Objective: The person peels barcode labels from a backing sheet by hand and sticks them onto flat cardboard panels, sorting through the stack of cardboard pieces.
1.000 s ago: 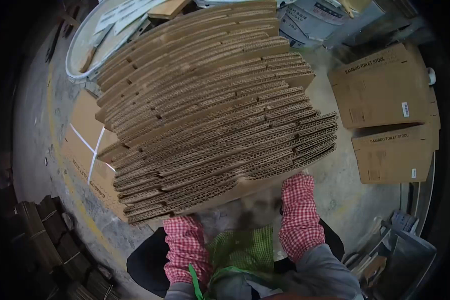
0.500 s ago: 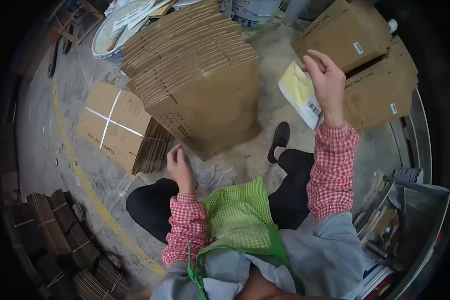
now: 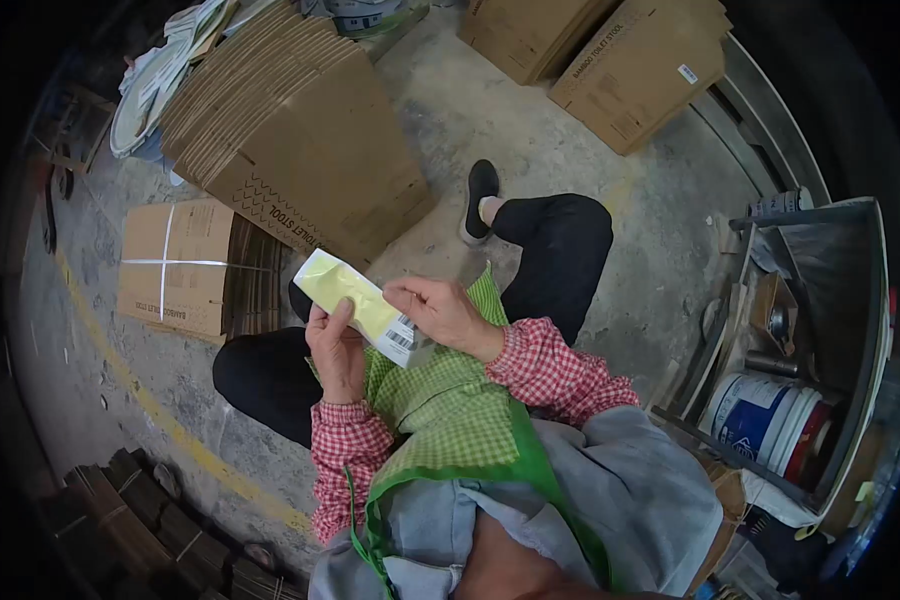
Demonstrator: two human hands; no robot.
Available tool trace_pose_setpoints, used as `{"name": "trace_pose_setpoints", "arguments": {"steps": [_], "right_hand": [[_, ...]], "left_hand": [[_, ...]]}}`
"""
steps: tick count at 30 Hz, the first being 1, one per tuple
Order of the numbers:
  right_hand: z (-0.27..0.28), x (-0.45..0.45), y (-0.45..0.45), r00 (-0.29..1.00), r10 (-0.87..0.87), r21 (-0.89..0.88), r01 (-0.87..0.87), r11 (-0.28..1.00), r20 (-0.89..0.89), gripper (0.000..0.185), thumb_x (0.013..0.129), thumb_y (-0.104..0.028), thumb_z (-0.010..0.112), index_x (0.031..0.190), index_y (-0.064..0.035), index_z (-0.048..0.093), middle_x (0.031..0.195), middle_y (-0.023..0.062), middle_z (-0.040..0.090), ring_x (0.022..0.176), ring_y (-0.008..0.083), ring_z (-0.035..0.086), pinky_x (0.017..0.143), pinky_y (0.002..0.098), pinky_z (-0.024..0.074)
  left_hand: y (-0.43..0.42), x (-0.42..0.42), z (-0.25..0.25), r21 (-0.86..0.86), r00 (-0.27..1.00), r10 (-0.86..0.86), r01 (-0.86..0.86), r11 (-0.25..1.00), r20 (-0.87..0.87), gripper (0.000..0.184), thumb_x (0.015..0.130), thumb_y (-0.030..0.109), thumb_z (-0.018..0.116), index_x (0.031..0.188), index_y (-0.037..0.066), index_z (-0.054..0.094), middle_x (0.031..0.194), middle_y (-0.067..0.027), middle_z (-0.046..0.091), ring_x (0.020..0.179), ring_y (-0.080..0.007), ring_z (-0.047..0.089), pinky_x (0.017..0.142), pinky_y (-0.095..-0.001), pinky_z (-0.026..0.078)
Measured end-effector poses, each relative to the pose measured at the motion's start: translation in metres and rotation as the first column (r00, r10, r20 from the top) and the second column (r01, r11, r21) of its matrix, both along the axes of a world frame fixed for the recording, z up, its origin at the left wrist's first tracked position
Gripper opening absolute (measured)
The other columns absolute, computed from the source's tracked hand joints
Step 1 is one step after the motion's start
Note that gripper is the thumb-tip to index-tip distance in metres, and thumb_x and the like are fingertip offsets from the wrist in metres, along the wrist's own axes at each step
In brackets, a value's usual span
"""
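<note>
My left hand (image 3: 337, 350) grips the near-left edge of a barcode label sheet (image 3: 342, 290), thumb on top. The sheet is mostly plain yellow, with white edges and printed barcodes at its near-right end. At that end my right hand (image 3: 445, 315) has its fingers closed in a pinch against the sheet; whether a single label is between them is hidden. Just beyond the sheet leans a tall stack of flattened cardboard cartons (image 3: 320, 150), the front one marked "TOILET STOOL".
A strapped carton bundle (image 3: 175, 265) lies to the left. Two bamboo toilet stool cartons (image 3: 640, 75) (image 3: 530, 35) stand at the far right. An open bin (image 3: 820, 215) holding a paint bucket (image 3: 760, 420) is at my right. Dark strapped bundles (image 3: 150, 510) lie lower left.
My right hand has brought the label sheet from the far-right cartons back over my lap. My left hand now holds it too. The view has shifted to the right.
</note>
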State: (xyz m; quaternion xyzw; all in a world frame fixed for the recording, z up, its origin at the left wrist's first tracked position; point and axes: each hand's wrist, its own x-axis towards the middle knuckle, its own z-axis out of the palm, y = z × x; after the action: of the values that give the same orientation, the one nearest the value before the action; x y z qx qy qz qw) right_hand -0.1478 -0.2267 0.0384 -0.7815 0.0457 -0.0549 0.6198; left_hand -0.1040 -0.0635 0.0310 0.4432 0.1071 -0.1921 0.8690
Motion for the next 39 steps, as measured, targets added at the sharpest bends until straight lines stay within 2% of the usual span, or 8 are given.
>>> {"name": "trace_pose_setpoints", "arguments": {"steps": [4,7,12,15,18,19,27,39], "right_hand": [[-0.047,-0.019,-0.048,0.850,0.426,-0.740,-0.066,0.670,0.310,0.033,0.087,-0.036,0.056,0.094,-0.0062,0.069,0.095,0.0077,0.068,0.098,0.0268,0.061,0.099,0.0479,0.0378],[-0.032,-0.001,-0.184,0.817,0.283,-0.851,-0.525,0.009,-0.502,0.040,0.082,-0.047,0.055,0.096,-0.0120,0.069,0.108,0.0033,0.065,0.104,0.0237,0.059,0.103,0.0552,0.0287],[-0.048,0.032,-0.399,0.741,-0.550,-0.902,-0.176,0.394,-0.385,0.039,0.085,-0.038,0.056,0.095,-0.0026,0.067,0.099,0.0197,0.066,0.097,0.0376,0.061,0.083,0.0407,0.0489],[-0.044,0.038,-0.305,0.898,-0.436,-0.820,0.298,0.489,0.066,0.047,0.083,-0.042,0.059,0.105,-0.0008,0.063,0.107,0.0238,0.062,0.101,0.0390,0.059,0.087,0.0446,0.0467],[-0.061,0.009,-0.157,0.992,0.046,-0.982,-0.124,0.142,-0.119,0.043,0.078,-0.034,0.066,0.111,-0.0072,0.062,0.108,0.0174,0.062,0.100,0.0367,0.058,0.089,0.0431,0.0457],[-0.051,-0.001,-0.118,0.879,0.253,-0.614,-0.466,0.637,-0.404,0.045,0.077,-0.033,0.069,0.112,-0.0058,0.063,0.104,0.0150,0.065,0.093,0.0309,0.062,0.087,0.0405,0.0477],[0.047,0.060,-0.052,0.976,0.202,0.458,-0.214,0.863,0.076,0.048,0.089,-0.022,0.063,0.127,0.0040,0.048,0.108,0.0109,0.065,0.097,0.0146,0.061,0.082,0.0257,0.0491],[0.081,0.035,-0.021,0.859,0.496,0.211,-0.511,0.833,0.125,0.071,0.082,0.003,0.059,0.145,-0.0070,0.028,0.109,0.0087,0.064,0.098,0.0077,0.057,0.086,0.0245,0.0441]], "left_hand": [[0.024,-0.002,-0.009,0.151,0.998,0.056,-0.056,0.987,0.007,0.026,0.088,0.006,0.060,0.113,-0.001,0.055,0.106,-0.0077,0.063,0.094,-0.0162,0.062,0.083,-0.0300,0.049],[0.037,-0.001,-0.025,0.162,0.997,0.062,-0.055,0.985,-0.039,0.025,0.087,0.005,0.060,0.111,-0.001,0.056,0.106,-0.0074,0.063,0.093,-0.0159,0.061,0.084,-0.0291,0.048],[0.030,-0.008,-0.026,0.203,0.993,0.113,-0.102,0.974,-0.046,0.027,0.087,0.005,0.061,0.112,-0.003,0.056,0.107,-0.0085,0.063,0.096,-0.0170,0.061,0.087,-0.0304,0.048],[0.014,-0.003,-0.017,0.097,0.994,0.058,-0.049,0.994,-0.091,0.027,0.091,0.011,0.056,0.113,-0.005,0.055,0.106,-0.0094,0.063,0.093,-0.0165,0.062,0.083,-0.0278,0.048],[-0.002,0.017,-0.001,-0.010,0.990,0.108,-0.109,0.994,-0.085,0.025,0.094,0.013,0.051,0.111,-0.005,0.055,0.102,-0.0093,0.064,0.090,-0.0162,0.063,0.080,-0.0273,0.050],[-0.006,0.023,0.015,-0.017,0.989,0.132,-0.133,0.991,-0.061,0.025,0.095,0.014,0.050,0.109,-0.005,0.055,0.100,-0.0094,0.064,0.087,-0.0159,0.063,0.078,-0.0268,0.050],[-0.023,0.019,0.077,0.109,0.972,0.041,-0.068,0.992,0.232,0.023,0.095,0.015,0.050,0.109,-0.003,0.056,0.098,-0.0066,0.064,0.084,-0.0117,0.061,0.076,-0.0253,0.048],[-0.014,0.060,0.077,0.094,0.960,0.136,-0.163,0.982,0.243,0.024,0.093,0.013,0.051,0.106,-0.006,0.052,0.096,-0.0116,0.062,0.082,-0.0146,0.062,0.073,-0.0271,0.051]]}}
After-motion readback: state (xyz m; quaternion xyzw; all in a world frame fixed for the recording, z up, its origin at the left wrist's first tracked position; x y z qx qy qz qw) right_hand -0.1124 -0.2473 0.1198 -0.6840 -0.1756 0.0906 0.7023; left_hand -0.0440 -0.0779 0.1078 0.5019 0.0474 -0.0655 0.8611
